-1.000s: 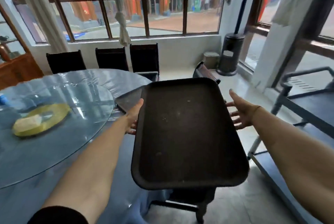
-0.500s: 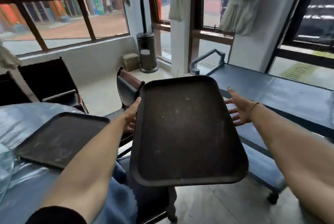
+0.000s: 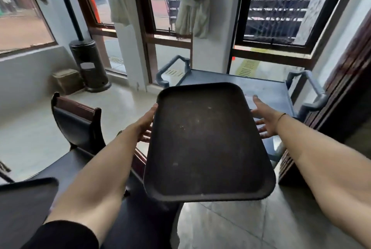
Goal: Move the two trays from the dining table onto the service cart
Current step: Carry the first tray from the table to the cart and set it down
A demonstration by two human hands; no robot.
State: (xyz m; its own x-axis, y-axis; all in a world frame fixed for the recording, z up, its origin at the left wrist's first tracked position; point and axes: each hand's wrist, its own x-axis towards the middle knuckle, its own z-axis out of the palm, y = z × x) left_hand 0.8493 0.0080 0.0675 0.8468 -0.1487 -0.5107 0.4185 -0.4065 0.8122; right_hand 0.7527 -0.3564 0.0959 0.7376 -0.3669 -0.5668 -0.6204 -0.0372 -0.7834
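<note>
You carry the first tray [image 3: 204, 144] in mid-air, left hand [image 3: 145, 124] and right hand [image 3: 265, 120] gripping its long edges, fingers spread underneath. Next, lower it flat onto the service cart [image 3: 261, 90] just ahead.

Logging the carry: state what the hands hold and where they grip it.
A dark tray, carried level between both hands: left hand on its left long edge, right hand on its right long edge, both near the far end.

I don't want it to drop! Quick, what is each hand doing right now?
Left hand: holding the tray by its left edge.
Right hand: fingers spread, supporting the tray's right edge from below.
</note>
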